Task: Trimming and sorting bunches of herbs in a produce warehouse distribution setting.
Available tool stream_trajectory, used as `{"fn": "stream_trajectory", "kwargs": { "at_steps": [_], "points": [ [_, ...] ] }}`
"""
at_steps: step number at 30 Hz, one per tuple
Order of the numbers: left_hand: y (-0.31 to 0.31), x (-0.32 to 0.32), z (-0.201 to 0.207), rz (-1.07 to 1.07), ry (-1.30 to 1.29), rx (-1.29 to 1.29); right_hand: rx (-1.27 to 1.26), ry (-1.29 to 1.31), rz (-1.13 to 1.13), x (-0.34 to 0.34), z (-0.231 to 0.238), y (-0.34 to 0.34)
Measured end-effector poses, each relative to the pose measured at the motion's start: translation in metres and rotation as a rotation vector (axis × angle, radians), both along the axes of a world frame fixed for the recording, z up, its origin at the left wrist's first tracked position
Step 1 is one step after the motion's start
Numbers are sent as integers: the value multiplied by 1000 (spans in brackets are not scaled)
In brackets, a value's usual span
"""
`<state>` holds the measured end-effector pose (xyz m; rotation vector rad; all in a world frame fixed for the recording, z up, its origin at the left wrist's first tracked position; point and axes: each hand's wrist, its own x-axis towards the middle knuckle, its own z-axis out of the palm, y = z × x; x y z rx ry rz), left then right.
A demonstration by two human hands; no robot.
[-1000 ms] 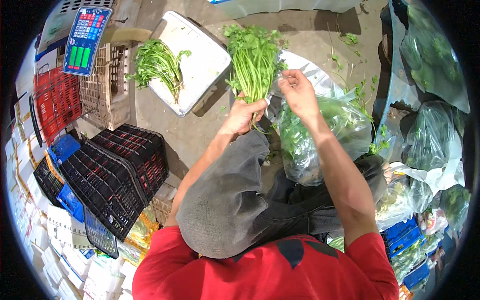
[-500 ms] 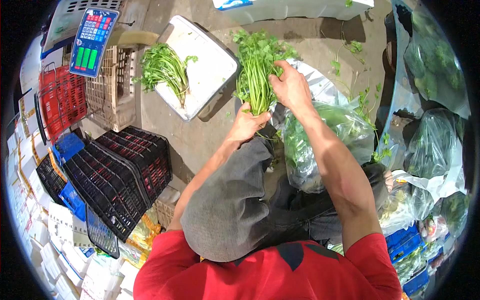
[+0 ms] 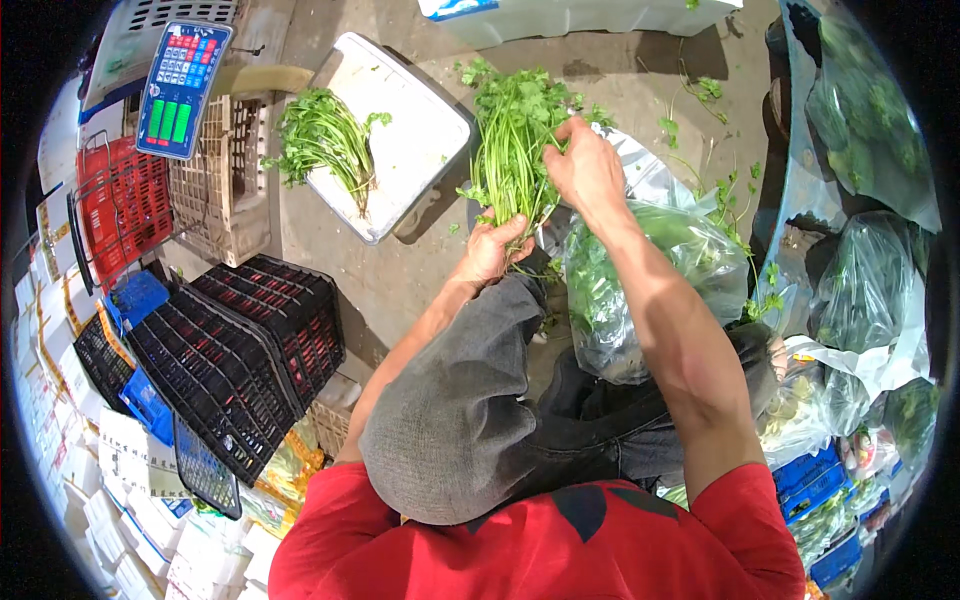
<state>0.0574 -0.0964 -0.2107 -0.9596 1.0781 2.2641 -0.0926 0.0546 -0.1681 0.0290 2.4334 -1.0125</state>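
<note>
A leafy bunch of coriander (image 3: 515,150) stands upright in front of my knees, leaves at the far end and stems toward me. My left hand (image 3: 492,248) is wrapped round the lower stems, thumb across the front. Against the bunch's right side, my right hand (image 3: 588,172) has its fingers curled and pressed together at a few stems; what lies between the fingertips is partly hidden. A second, smaller bunch of coriander (image 3: 325,140) rests on a white tray-like platform (image 3: 420,130) to the left, root ends toward me.
A clear plastic bag of greens (image 3: 650,280) lies beside my right forearm. Black crates (image 3: 235,340), a red basket (image 3: 125,205) and a scale's keypad panel (image 3: 183,90) are at left. A white foam box (image 3: 590,22) stands ahead; loose sprigs (image 3: 708,90) litter the floor.
The fingers of my left hand have shifted on the stems, and the bunch looks slightly looser. My right hand has moved a little along its right side.
</note>
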Motion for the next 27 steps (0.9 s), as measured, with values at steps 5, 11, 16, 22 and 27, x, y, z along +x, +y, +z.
{"fn": "stream_trajectory", "kwargs": {
  "at_steps": [5, 11, 16, 22, 27],
  "points": [
    [4, -2, 2, 19, 27, -11, -10, -57, -47, 3, -17, 12],
    [2, -5, -1, 168, 83, 115, -655, -405, -532, 11, -39, 28],
    [7, -6, 0, 143, 15, -34, -922, -511, -644, 20, -51, 46],
    [5, -4, -3, 137, 55, -29, -868, -543, -732, 23, -60, 46],
    [5, -5, 0, 183, 54, 9, -780, -520, -728, 23, -61, 47]
  ]
}}
